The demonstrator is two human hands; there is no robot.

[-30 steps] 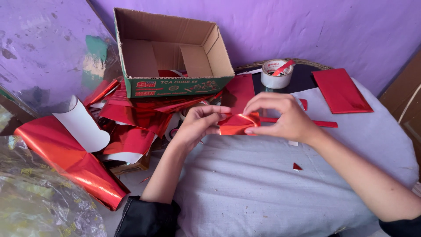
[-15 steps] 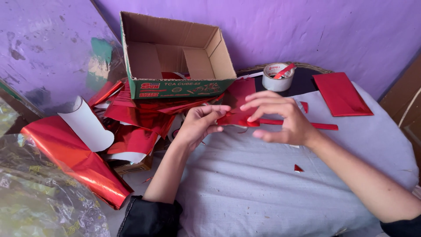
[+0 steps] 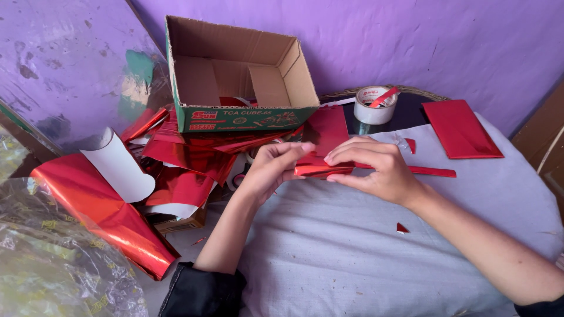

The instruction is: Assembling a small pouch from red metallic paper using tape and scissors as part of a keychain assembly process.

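Head view: green-banded cardboard box (image 3: 235, 88) behind hands.

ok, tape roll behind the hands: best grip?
Pinch the tape roll across its outer wall from above. It lies flat with its hole facing up, so the round sides are free. Keep fingers off the red strip lying across its top.

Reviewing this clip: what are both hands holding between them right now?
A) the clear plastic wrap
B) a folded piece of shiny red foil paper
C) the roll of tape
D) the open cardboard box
B: the left hand and right hand pinch the folded piece of shiny red foil paper from either end over the grey cloth, while the roll of tape and the cardboard box sit untouched farther back.
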